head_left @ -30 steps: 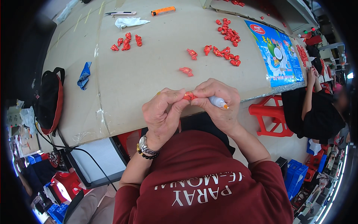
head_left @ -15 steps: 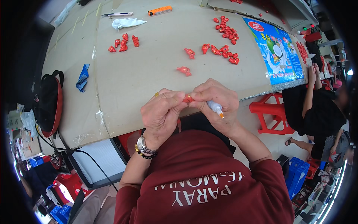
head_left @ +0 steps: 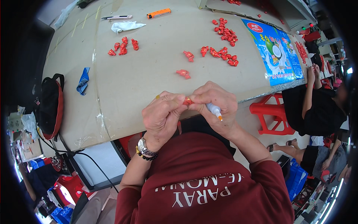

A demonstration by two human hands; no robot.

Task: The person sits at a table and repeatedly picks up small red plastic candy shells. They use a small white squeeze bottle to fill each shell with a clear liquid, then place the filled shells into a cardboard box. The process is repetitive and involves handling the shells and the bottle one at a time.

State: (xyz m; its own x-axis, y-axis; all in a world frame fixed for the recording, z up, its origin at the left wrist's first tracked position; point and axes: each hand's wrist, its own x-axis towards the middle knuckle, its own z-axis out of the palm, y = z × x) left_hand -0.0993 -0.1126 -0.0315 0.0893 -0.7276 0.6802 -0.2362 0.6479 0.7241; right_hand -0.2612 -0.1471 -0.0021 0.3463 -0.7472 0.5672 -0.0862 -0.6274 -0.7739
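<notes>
Just over the table's near edge, my left hand (head_left: 163,115) and my right hand (head_left: 218,106) meet around a small red figurine (head_left: 188,101), pinching it from both sides. Fingers cover most of it; a bit of red with a yellowish mark shows. My right hand also keeps a white tube (head_left: 213,109) with an orange tip tucked in its curled fingers, tip pointing toward me. Beyond my hands lie two paler red figurines, one nearer (head_left: 183,74) and one farther (head_left: 188,56). To their right several bright red figurines (head_left: 223,54) sit in a loose group.
More red figurines form a pile (head_left: 226,33) at the far right and a cluster (head_left: 123,48) at the left. A utility knife (head_left: 117,17), orange box (head_left: 159,14), white tissue (head_left: 127,26) and blue cloth (head_left: 83,81) lie about. A red stool (head_left: 271,114) and seated person are right.
My hands stay on the figurine with only slight shifts. The view has moved a little. At the far right, another person's legs and arm have come further into sight.
</notes>
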